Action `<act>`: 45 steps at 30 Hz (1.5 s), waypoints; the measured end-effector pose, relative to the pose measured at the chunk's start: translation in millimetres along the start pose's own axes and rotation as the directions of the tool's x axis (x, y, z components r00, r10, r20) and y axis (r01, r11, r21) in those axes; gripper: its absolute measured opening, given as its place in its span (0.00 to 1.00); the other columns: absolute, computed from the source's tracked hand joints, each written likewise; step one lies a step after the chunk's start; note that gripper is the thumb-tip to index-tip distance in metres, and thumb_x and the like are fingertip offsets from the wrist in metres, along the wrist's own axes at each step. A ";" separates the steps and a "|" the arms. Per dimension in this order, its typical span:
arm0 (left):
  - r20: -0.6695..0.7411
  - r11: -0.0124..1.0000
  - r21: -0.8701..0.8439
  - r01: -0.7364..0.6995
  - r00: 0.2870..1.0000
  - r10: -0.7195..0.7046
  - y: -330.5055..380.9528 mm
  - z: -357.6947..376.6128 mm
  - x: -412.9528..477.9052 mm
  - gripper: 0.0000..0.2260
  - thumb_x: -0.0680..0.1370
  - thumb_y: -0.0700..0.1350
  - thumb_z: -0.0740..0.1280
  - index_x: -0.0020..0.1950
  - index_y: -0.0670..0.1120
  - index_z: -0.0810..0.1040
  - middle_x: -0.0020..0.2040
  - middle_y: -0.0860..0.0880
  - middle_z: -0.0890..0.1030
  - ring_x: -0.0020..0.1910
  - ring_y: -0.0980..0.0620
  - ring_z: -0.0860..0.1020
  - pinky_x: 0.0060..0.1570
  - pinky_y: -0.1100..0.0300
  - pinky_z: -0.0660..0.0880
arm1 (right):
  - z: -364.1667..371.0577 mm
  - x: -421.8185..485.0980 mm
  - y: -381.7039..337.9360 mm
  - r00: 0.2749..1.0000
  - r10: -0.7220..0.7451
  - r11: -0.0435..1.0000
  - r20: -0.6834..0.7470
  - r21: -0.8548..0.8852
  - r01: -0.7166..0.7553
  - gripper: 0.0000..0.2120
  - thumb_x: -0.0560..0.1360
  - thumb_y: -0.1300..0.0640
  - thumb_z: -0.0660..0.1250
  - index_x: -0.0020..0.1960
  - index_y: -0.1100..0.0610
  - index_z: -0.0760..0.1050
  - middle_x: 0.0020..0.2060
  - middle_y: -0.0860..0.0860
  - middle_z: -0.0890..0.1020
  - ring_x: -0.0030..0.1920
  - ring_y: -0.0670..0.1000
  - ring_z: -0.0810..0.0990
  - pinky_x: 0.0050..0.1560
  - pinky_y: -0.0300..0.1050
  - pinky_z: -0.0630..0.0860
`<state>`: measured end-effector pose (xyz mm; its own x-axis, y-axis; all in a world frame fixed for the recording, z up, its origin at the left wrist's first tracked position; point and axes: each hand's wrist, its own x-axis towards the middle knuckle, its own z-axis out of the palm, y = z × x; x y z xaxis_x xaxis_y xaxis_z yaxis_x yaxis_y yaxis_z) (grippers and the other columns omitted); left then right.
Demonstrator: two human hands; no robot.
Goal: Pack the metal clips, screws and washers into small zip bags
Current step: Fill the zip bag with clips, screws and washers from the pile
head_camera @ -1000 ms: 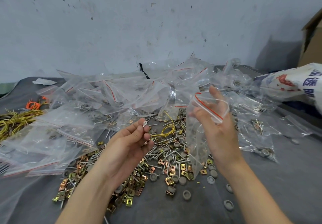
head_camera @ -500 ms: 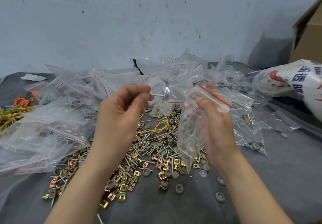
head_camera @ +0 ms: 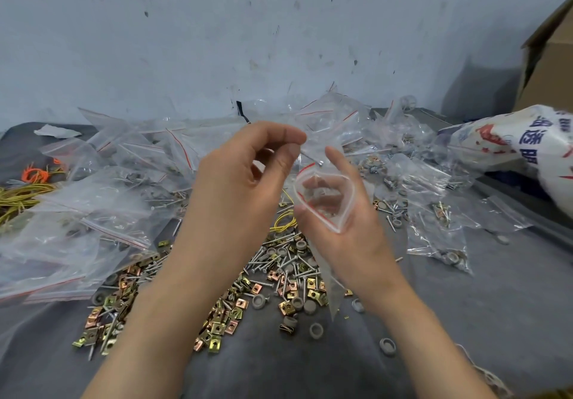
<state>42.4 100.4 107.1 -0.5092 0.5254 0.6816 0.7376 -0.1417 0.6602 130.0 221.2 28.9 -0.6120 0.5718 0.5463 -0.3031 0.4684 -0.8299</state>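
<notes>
My right hand [head_camera: 350, 237] holds a small clear zip bag [head_camera: 336, 293] with a red seal line, its mouth spread open between thumb and fingers, the bag hanging down over the pile. My left hand [head_camera: 245, 181] is raised just left of the bag's mouth, fingers curled, thumb and forefinger tips close together. A thin screw [head_camera: 316, 160] shows just past those fingertips above the mouth; whether it is still pinched is unclear. Below lie brass-coloured metal clips [head_camera: 223, 321], loose screws [head_camera: 279, 259] and grey washers [head_camera: 316, 330] on the grey cloth [head_camera: 465, 321].
A heap of empty zip bags [head_camera: 108, 212] covers the left and back. Filled bags [head_camera: 440, 243] lie to the right. A white printed sack [head_camera: 527, 144] and a cardboard box [head_camera: 552, 73] stand far right. Yellow wire [head_camera: 18, 197] and orange ties [head_camera: 35, 175] lie far left.
My left hand rose from the pile with a screw and moved right to the bag's mouth. My right hand turned the bag so its open mouth faces up.
</notes>
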 end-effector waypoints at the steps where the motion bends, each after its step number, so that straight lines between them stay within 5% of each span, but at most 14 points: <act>1: 0.044 1.000 0.021 0.005 0.999 -0.005 0.2 2.2 -0.7 0.07 0.79 0.44 0.68 0.53 0.55 0.81 0.44 0.60 0.82 0.44 0.61 0.79 0.39 0.70 0.72 | 0.9 -0.6 0.0 1.000 0.005 1.000 0.005 0.005 -0.005 0.35 0.69 0.43 0.73 0.73 0.32 0.62 0.52 0.35 0.80 0.54 0.41 0.82 0.53 0.36 0.78; 3: 0.102 0.999 0.025 0.021 0.995 -0.024 -1.1 4.8 -2.5 0.08 0.79 0.45 0.69 0.56 0.56 0.80 0.47 0.59 0.82 0.46 0.61 0.79 0.39 0.69 0.72 | 0.9 -1.3 -0.2 1.000 0.013 1.000 0.000 0.026 -0.013 0.36 0.70 0.44 0.73 0.75 0.36 0.62 0.53 0.35 0.80 0.54 0.41 0.82 0.53 0.37 0.79; 8: 0.061 0.997 -0.032 0.072 0.996 -0.069 -10.6 -7.2 -2.6 0.07 0.80 0.51 0.66 0.58 0.58 0.78 0.47 0.62 0.80 0.47 0.62 0.79 0.39 0.70 0.74 | -3.7 2.5 -4.1 0.999 0.013 0.997 -0.038 0.073 -0.010 0.31 0.76 0.57 0.74 0.75 0.63 0.66 0.53 0.21 0.75 0.51 0.39 0.82 0.50 0.34 0.78; 11: 0.040 0.994 -0.016 0.110 0.993 -0.109 -21.9 -16.6 -3.5 0.08 0.81 0.53 0.65 0.58 0.57 0.79 0.47 0.62 0.81 0.47 0.63 0.79 0.42 0.73 0.72 | -8.2 3.2 -6.7 0.999 0.009 0.987 -0.044 0.161 -0.002 0.25 0.77 0.63 0.72 0.70 0.68 0.69 0.56 0.26 0.77 0.51 0.33 0.81 0.48 0.28 0.75; 15: 0.062 0.982 0.020 0.190 0.980 -0.191 -39.5 -22.5 -8.9 0.08 0.80 0.55 0.64 0.58 0.58 0.78 0.49 0.58 0.82 0.49 0.63 0.79 0.42 0.75 0.72 | -10.4 3.3 -14.1 0.996 0.032 0.974 -0.088 0.225 -0.011 0.09 0.77 0.64 0.71 0.56 0.58 0.77 0.74 0.42 0.67 0.53 0.30 0.79 0.49 0.26 0.74; 20: 0.185 0.947 0.168 0.275 0.934 -0.305 -66.6 -22.7 -19.3 0.08 0.80 0.52 0.64 0.58 0.56 0.77 0.48 0.58 0.81 0.46 0.65 0.78 0.42 0.74 0.72 | -14.7 4.4 -18.6 0.991 0.049 0.980 -0.128 0.198 -0.023 0.15 0.79 0.62 0.71 0.52 0.41 0.80 0.74 0.50 0.71 0.61 0.42 0.81 0.59 0.35 0.76; 23: 0.315 0.910 0.307 0.279 0.872 -0.373 -80.1 -20.4 -30.5 0.08 0.80 0.52 0.64 0.59 0.56 0.77 0.48 0.60 0.80 0.46 0.65 0.78 0.48 0.66 0.75 | -15.3 5.5 -19.6 0.988 0.046 0.982 -0.150 0.187 -0.017 0.12 0.78 0.62 0.72 0.53 0.45 0.80 0.74 0.45 0.70 0.57 0.39 0.82 0.56 0.32 0.76; 27: 0.498 0.864 0.484 0.140 0.768 -0.403 -91.6 -14.5 -45.8 0.07 0.81 0.51 0.64 0.58 0.60 0.76 0.50 0.63 0.79 0.49 0.66 0.76 0.47 0.71 0.72 | -17.7 6.6 -14.1 0.984 0.040 0.984 -0.173 0.177 -0.008 0.14 0.79 0.64 0.70 0.56 0.46 0.76 0.73 0.41 0.70 0.54 0.39 0.83 0.52 0.30 0.75; 32: 0.603 0.788 0.610 -0.079 0.692 -0.397 -96.6 -7.1 -59.6 0.09 0.81 0.50 0.61 0.60 0.57 0.76 0.56 0.59 0.75 0.58 0.57 0.71 0.61 0.57 0.70 | -22.0 9.3 -9.0 0.986 0.038 0.995 -0.161 0.101 -0.022 0.23 0.79 0.67 0.68 0.72 0.66 0.68 0.50 0.21 0.77 0.50 0.31 0.81 0.48 0.25 0.74; 41: 0.575 0.652 0.719 -0.242 0.733 -0.363 -96.3 -2.2 -68.8 0.16 0.82 0.42 0.58 0.67 0.59 0.67 0.64 0.58 0.70 0.63 0.52 0.66 0.60 0.58 0.66 | -15.1 7.0 -17.1 0.985 0.079 0.982 -0.153 0.183 -0.050 0.30 0.79 0.66 0.69 0.78 0.56 0.62 0.51 0.51 0.81 0.47 0.36 0.81 0.48 0.28 0.75; 45: 0.566 0.649 0.725 -0.228 0.734 -0.375 -97.5 -2.5 -66.7 0.10 0.83 0.48 0.58 0.63 0.58 0.70 0.63 0.58 0.72 0.64 0.54 0.66 0.62 0.58 0.67 | -15.0 6.9 -16.7 0.984 0.081 0.977 -0.159 0.207 -0.047 0.27 0.79 0.66 0.69 0.75 0.53 0.66 0.55 0.49 0.81 0.45 0.35 0.80 0.47 0.28 0.75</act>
<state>3.4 77.1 -1.9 -0.3993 0.9138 0.0746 0.9168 0.3969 0.0448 141.9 227.4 48.3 -0.5104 0.7076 0.4887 -0.4192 0.2915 -0.8598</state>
